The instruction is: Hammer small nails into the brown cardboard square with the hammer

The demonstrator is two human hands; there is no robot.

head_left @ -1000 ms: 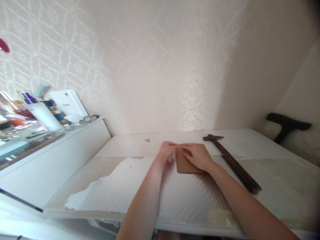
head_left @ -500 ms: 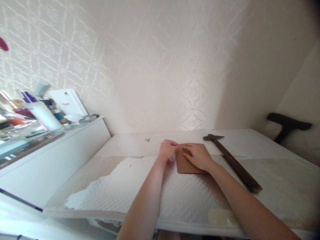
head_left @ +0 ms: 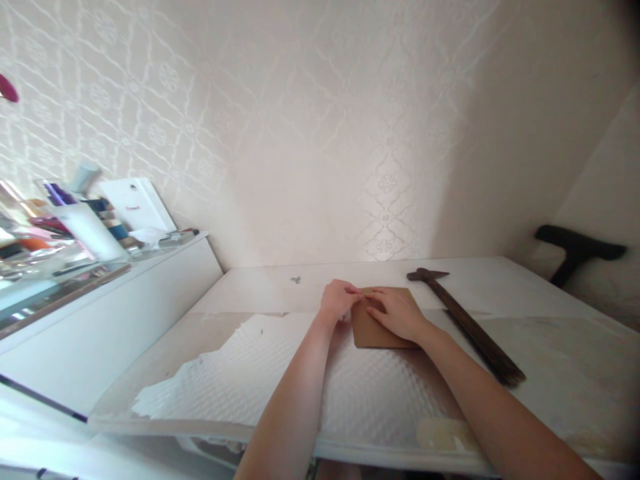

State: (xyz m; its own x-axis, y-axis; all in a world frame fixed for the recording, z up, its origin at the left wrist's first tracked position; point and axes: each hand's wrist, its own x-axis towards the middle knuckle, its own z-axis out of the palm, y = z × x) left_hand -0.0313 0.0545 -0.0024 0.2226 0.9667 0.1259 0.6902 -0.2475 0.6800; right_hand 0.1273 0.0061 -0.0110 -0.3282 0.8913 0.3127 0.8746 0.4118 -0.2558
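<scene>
A brown, roughly square board (head_left: 375, 330) lies on the white textured sheet. At its far left corner, my left hand (head_left: 341, 298) has its fingertips pressed together; whatever they pinch is too small to make out. My right hand (head_left: 400, 312) rests over the board, fingers stretched toward that same corner and the thumb apart. Its fingertips meet those of the left hand. Some small white material (head_left: 345, 319) shows under the left hand, mostly hidden.
A hammer (head_left: 463, 317) with a dark wooden handle lies to the right. Several small metal pieces, like nails (head_left: 295, 280), lie near the wall, with a single one (head_left: 261, 331) on the textured sheet (head_left: 215, 380). Bottles crowd the white cabinet (head_left: 115, 313) at left. A black T-shaped handle (head_left: 575, 247) stands at right.
My left hand has shifted slightly right, its fingertips now a little further over the board's corner. The board and right hand have hardly moved.
</scene>
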